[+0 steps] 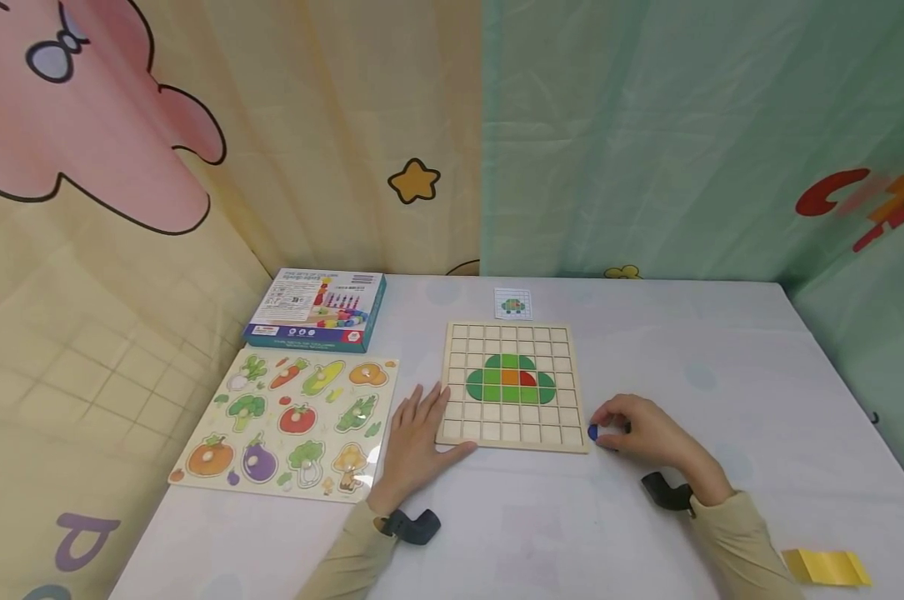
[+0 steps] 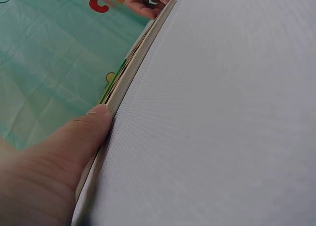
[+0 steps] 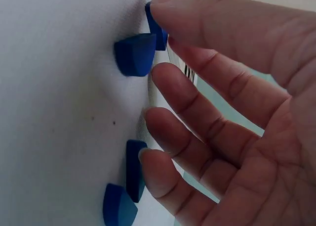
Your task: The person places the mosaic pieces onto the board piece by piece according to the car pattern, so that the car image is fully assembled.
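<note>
My left hand (image 1: 419, 442) lies spread at the near left corner of a wooden grid board (image 1: 510, 432). Its fingers reach up the left side and its thumb presses along the front edge. In the grid, green tiles (image 1: 491, 377) surround an orange tile (image 1: 509, 377) and a red quarter-round tile (image 1: 527, 379). Just right of the board, my right hand (image 1: 642, 429) pinches a small blue tile (image 3: 160, 40) between thumb and index finger, low at the table. Another blue tile (image 3: 132, 57) lies beside it, and more blue tiles (image 3: 117, 206) lie under the other fingers.
A small pattern card (image 1: 513, 305) lies behind the board. On the left are a vegetable puzzle board (image 1: 309, 479) and a flat toy box (image 1: 317, 312). A folded yellow paper (image 1: 826, 567) is near the front right. Printed curtains (image 1: 631, 142) hang behind the table.
</note>
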Available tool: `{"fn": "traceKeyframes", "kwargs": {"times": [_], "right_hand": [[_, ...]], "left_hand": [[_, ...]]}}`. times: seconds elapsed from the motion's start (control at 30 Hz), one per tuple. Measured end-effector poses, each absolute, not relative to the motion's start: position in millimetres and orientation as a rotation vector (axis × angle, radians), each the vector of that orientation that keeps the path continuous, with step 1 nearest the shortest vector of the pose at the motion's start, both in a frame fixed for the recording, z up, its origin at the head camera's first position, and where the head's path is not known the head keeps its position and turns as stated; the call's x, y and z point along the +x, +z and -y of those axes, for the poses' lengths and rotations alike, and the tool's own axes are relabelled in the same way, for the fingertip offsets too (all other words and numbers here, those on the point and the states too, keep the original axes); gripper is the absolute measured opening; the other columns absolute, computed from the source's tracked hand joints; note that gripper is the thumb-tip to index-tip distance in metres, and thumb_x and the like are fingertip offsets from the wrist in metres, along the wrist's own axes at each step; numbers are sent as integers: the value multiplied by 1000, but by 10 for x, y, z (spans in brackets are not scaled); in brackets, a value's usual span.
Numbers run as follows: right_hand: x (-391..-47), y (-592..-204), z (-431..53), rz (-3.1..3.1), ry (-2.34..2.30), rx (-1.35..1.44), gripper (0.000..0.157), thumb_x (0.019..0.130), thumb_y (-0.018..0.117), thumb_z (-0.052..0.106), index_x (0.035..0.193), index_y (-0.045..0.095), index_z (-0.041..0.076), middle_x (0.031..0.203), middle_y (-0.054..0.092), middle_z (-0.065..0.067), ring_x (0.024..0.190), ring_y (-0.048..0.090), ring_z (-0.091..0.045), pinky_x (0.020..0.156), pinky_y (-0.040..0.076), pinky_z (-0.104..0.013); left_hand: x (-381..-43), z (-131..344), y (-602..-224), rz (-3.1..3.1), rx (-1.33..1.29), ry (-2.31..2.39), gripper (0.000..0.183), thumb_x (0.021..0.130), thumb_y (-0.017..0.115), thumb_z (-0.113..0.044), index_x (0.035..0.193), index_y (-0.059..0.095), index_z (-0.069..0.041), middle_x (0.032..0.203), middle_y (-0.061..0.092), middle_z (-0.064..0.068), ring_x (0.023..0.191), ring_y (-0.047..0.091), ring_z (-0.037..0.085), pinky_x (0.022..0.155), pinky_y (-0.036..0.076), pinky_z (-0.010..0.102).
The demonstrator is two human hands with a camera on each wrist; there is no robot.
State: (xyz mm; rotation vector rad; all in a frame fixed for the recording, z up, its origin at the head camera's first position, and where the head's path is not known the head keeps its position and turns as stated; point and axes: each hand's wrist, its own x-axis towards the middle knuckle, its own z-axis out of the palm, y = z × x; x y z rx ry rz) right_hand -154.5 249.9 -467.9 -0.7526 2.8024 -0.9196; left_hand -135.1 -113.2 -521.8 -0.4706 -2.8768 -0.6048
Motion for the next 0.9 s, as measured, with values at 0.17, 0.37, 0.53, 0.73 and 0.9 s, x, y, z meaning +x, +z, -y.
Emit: {"fn": "traceKeyframes", "kwargs": {"times": [0.17, 0.37, 0.53, 0.73, 0.9], "right_hand": [[-1572, -4703, -2477, -2795, -875, -720, 19, 74, 79, 7, 89, 68, 11, 82, 57, 8, 73, 49, -12, 63, 45, -29], [-1595, -4702, -2470, -2814, -889, -608, 17, 75, 79, 8, 87, 67, 11, 79, 57, 5, 70, 49, -13, 61, 44, -28], [-1597, -4688, -2460, -2816, -908, -570, 18, 74, 81, 12, 86, 67, 10, 78, 56, 4, 69, 48, -13, 59, 43, -28], [-1617, -4683, -2442, -2813, -892, -569, 17, 74, 81, 13, 80, 65, 12, 73, 53, 5, 64, 44, -11, 55, 39, -27], [-1624, -4674, -2435, -2804, -894, -563, 15, 75, 80, 12, 79, 65, 11, 72, 52, 5, 64, 44, -12, 55, 38, -27]], "left_hand": [[-1349, 1129, -5216, 2884, -465, -603, 94, 79, 58, -68, 149, 31, -12, 154, 26, 6, 142, 12, 31, 112, 8, 49], [-1348, 1130, -5214, 2881, -466, -602, 94, 79, 59, -67, 149, 32, -11, 154, 27, 6, 142, 13, 31, 112, 8, 48], [-1347, 1130, -5217, 2875, -468, -605, 93, 79, 60, -66, 148, 33, -11, 153, 28, 6, 141, 14, 31, 112, 9, 48], [-1345, 1130, -5212, 2871, -470, -609, 93, 79, 60, -66, 149, 33, -11, 153, 28, 6, 141, 14, 31, 112, 9, 48], [-1343, 1129, -5216, 2873, -471, -607, 93, 79, 59, -67, 148, 33, -11, 153, 28, 6, 141, 14, 32, 112, 10, 49]]}}
